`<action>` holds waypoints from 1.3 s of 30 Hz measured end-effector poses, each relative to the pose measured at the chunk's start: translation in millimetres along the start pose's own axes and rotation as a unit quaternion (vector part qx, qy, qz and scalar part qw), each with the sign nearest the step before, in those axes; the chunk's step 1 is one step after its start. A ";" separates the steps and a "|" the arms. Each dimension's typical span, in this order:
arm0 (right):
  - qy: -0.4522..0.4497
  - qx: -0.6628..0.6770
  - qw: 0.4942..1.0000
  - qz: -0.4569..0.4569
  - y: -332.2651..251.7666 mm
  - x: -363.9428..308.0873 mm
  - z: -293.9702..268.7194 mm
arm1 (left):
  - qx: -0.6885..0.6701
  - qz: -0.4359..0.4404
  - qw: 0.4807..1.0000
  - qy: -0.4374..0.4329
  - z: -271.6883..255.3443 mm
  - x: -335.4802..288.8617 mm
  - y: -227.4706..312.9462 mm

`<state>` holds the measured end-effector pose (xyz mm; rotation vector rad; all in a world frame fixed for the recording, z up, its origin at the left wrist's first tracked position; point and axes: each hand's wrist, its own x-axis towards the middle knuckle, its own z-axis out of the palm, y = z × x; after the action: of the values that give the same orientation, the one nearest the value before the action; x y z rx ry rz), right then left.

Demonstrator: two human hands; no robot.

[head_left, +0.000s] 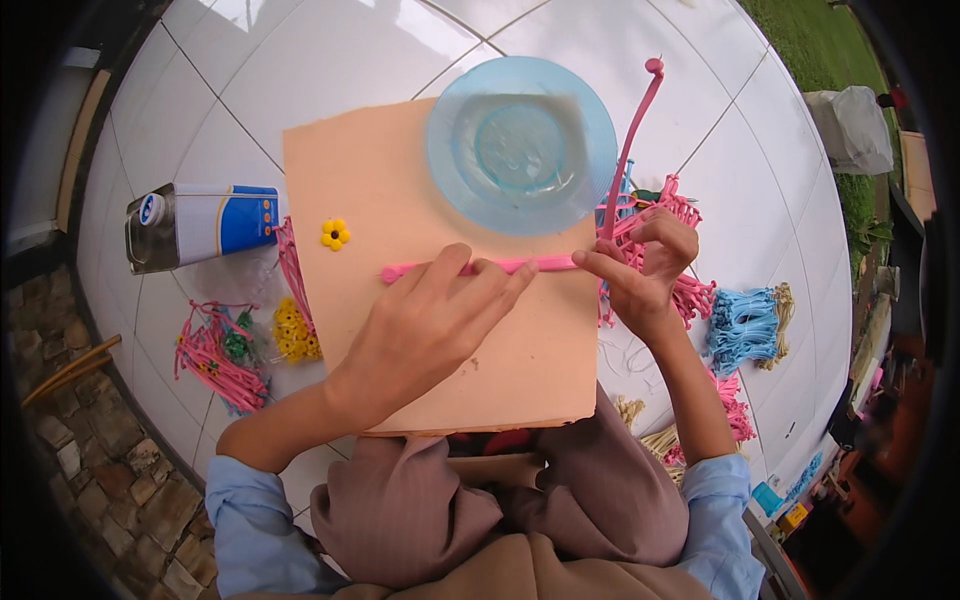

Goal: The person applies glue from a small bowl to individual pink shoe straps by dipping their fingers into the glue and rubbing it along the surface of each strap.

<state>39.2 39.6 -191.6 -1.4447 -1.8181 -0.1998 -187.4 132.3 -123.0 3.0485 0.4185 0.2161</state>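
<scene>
The person sits on a white tiled floor (330, 50) with a peach-coloured board (480, 360) across the lap. A long pink strip (540, 264) lies across the board's upper part, then bends at the board's right edge and rises past a clear blue bowl (521, 145) to a curled tip. The left hand (430, 320) lies flat, fingers pressing the strip down rather than gripping it. The right hand (645, 265) pinches the strip at the bend between thumb and forefinger.

The likeliest trouble is at that bend: a hard pull could kink or tear the strip (it looks soft). The upright end stands just beside the bowl and could knock it. A small yellow flower (335, 234) lies loose on the board and might slide off if the board tilts.
</scene>
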 end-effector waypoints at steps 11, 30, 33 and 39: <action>-0.050 -0.066 0.992 -0.094 1.6 12.2 -3.0 | -0.040 0.004 0.999 -0.030 -5.2 -3.5 -5.4; -0.111 -0.069 0.987 0.095 -23.6 38.1 -9.2 | -0.050 0.010 0.998 -0.027 -3.9 -1.8 -7.8; -0.175 -0.120 0.970 0.122 -32.6 61.2 -9.8 | -0.059 0.008 0.998 -0.035 -5.2 -3.2 -7.4; -0.235 -0.150 0.956 0.092 -30.4 68.3 -12.8 | -0.049 -0.003 0.999 0.020 0.6 -0.8 -5.6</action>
<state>15.8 73.7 -127.9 -2.0001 -2.0720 -0.0374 -189.6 137.4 -124.1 2.9509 0.4056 0.2878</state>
